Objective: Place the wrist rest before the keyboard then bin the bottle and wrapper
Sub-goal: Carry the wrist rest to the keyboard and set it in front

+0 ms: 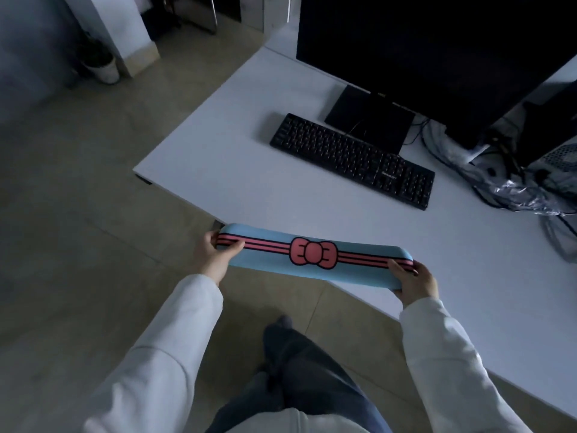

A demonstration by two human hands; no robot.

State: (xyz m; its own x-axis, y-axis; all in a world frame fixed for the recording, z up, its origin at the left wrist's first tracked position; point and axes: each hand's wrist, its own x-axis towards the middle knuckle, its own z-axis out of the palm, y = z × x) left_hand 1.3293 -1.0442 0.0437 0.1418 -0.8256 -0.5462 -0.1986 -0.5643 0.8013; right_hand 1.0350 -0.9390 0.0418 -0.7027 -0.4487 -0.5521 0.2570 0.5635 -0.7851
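Observation:
I hold a long light-blue wrist rest (265,257) with pink stripes and a pink bow, level above the near edge of the white desk (249,120). My left hand (214,256) grips its left end and my right hand (415,282) grips its right end. The black keyboard (351,159) lies on the desk further back, angled, apart from the wrist rest. A crumpled clear plastic wrapper (512,195) lies at the right by the cables. No bottle is visible.
A large dark monitor (437,51) on its black stand (371,117) is behind the keyboard. Tangled cables (499,157) and a computer case (559,154) crowd the right side. A white bin (104,68) with a dark liner stands on the tiled floor far left.

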